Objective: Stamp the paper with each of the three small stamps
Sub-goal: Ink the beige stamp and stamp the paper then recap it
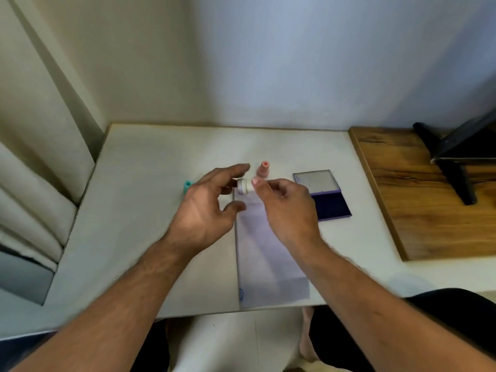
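At the centre of the frame we hold a small white stamp (244, 186) above the far end of the paper (271, 253). The right hand (287, 208) pinches one end of it between thumb and fingertips; this grip is closed on the stamp, with the remaining fingers curled. The left hand (206, 205) sits just left of the stamp with its fingers spread and loosely bent; whether they touch the stamp's other end we cannot tell.

The paper lies lengthwise on the white tabletop (139, 210), running from centre frame toward the lower edge, with a small blue mark (241, 294) at its lower left corner. A pink stamp (263, 170) stands upright just beyond the hands. A teal stamp (187, 186) stands left of the left hand, partly hidden by it. An open ink pad (331, 206) lies right of the paper, its lid (316, 181) folded back.
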